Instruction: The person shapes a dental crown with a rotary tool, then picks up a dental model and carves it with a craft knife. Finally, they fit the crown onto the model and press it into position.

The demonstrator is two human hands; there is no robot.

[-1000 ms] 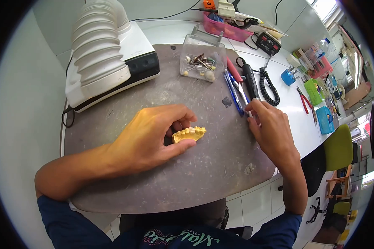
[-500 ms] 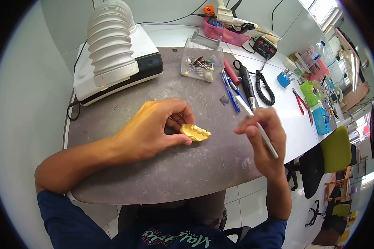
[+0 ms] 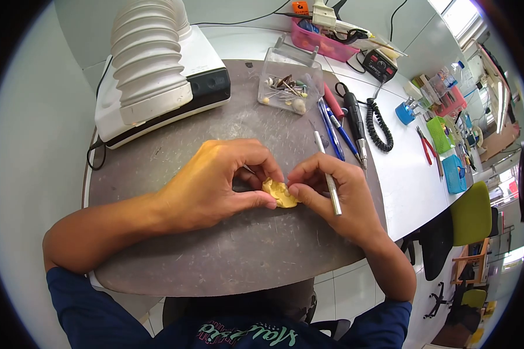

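Observation:
Between the thumb and fingers of my left hand is a small yellow dental model with a row of teeth, held just over the grey mat. My right hand has come up to the model's right side, thumb and forefinger pinched at its teeth; whether they grip a tooth is hidden. A slim silver pen-like tool is tucked in the same hand, lying across the fingers and pointing up and away from the model. Both hands are closed.
A clear box of burs and polishing tips sits beyond my hands. Right of it lie blue pens, a red stick and a black handpiece with a coiled cord. A white extractor hose stands at left.
My right hand has moved left to the dental model, and its fingertips now meet the teeth. The silver tool travelled with it. My left hand keeps its hold; the view has shifted slightly.

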